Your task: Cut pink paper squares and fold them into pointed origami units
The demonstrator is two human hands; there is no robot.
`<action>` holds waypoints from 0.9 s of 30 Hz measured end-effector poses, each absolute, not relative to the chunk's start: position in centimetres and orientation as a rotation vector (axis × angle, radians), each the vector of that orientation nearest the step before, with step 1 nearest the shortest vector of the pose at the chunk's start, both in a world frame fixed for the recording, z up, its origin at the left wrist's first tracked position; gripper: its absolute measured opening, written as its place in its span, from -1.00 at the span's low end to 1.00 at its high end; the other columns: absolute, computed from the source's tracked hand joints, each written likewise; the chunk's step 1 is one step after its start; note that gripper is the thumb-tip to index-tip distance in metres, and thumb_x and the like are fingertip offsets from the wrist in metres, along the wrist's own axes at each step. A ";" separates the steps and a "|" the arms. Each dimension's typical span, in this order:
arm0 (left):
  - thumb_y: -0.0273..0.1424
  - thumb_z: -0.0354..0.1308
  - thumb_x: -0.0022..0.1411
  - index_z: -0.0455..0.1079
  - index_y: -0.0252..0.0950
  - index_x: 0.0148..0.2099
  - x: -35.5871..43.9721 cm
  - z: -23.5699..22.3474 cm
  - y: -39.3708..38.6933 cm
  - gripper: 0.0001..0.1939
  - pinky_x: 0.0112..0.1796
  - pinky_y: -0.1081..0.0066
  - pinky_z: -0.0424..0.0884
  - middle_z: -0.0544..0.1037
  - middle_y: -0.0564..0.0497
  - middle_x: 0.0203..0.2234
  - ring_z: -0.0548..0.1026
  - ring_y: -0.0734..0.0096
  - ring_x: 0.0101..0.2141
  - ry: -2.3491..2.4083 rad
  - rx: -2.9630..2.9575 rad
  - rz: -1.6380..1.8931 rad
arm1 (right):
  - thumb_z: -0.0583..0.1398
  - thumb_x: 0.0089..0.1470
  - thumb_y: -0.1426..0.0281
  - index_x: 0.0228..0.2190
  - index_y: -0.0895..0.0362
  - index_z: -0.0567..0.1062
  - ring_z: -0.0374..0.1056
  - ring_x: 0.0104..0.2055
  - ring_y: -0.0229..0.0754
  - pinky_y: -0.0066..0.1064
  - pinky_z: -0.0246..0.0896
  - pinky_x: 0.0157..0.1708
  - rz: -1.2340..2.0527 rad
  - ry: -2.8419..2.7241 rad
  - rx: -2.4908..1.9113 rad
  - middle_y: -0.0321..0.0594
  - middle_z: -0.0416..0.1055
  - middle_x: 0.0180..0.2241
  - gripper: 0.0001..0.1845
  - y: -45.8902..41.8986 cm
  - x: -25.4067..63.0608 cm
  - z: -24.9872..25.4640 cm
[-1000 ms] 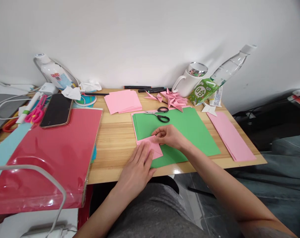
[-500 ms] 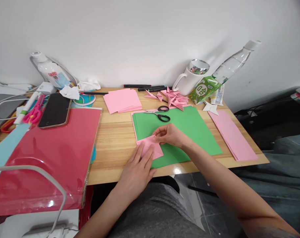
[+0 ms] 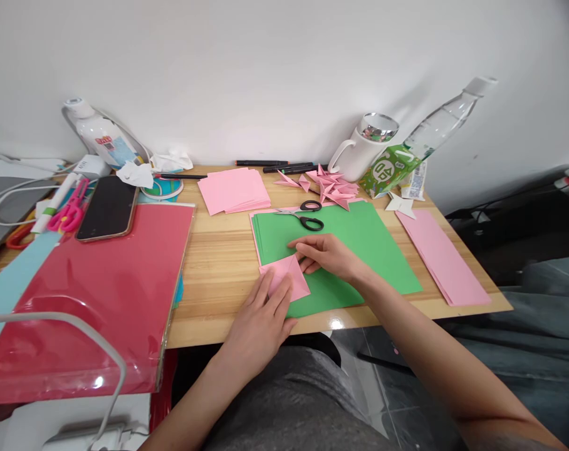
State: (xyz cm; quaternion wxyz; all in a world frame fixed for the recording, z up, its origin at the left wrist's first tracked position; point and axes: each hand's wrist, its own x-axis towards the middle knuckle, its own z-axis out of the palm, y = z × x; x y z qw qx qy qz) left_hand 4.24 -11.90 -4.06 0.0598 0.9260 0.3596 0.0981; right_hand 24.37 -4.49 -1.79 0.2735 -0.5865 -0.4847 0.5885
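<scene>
Your left grip point(image 3: 260, 324) spreads over the pink square point(image 3: 299, 283); your right grip point(image 3: 330, 254) sits loosely parted beside it. Easing pressure could let folds spring open.

1 white mug point(image 3: 358, 155) stands just beside 1 green packet point(image 3: 388, 170).

I read a paper-craft corner; home or office, I cannot tell. Wooden table point(image 3: 214, 275) against a white wall point(image 3: 242, 75): folded pink paper point(image 3: 300, 284), green sheets point(image 3: 383, 250), black-handled scissors point(image 3: 300, 217). Everyday clutter too: phone point(image 3: 107, 210), white mug point(image 3: 360, 156), clear bottle point(image 3: 444, 122). Tiled floor point(image 3: 401, 394) below.
</scene>
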 end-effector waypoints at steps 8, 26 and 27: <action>-0.19 -0.01 0.33 0.26 -0.43 0.19 4.3 -3.2 -11.6 -0.48 0.15 0.08 0.21 0.29 -0.09 0.21 0.16 -0.08 0.21 1.080 2.845 0.243 | 0.16 0.13 0.39 -0.32 0.09 0.59 0.40 -0.32 -0.21 -0.38 0.35 -0.34 0.503 -2.094 -1.458 -0.16 0.47 -0.22 -0.82 -8.0 24.8 -2.8; -0.08 0.14 0.17 0.39 -0.39 0.02 5.2 -2.4 -9.9 -0.47 0.01 0.11 0.27 0.44 -0.13 0.07 0.35 -0.01 0.02 1.031 2.929 0.351 | 0.23 0.08 0.39 -0.29 0.03 0.59 0.35 -0.15 -0.09 -0.19 0.35 -0.14 0.447 -2.021 -1.484 -0.16 0.40 -0.19 -0.86 -8.6 25.3 -4.3; -0.07 0.13 0.17 0.39 -0.39 0.02 5.2 -2.4 -9.9 -0.46 0.01 0.11 0.26 0.43 -0.13 0.08 0.35 -0.02 0.03 1.037 2.941 0.335 | 0.24 0.07 0.39 -0.34 0.05 0.58 0.35 -0.17 -0.09 -0.19 0.35 -0.15 0.449 -1.965 -1.512 -0.16 0.41 -0.22 -0.90 -8.5 25.1 -4.5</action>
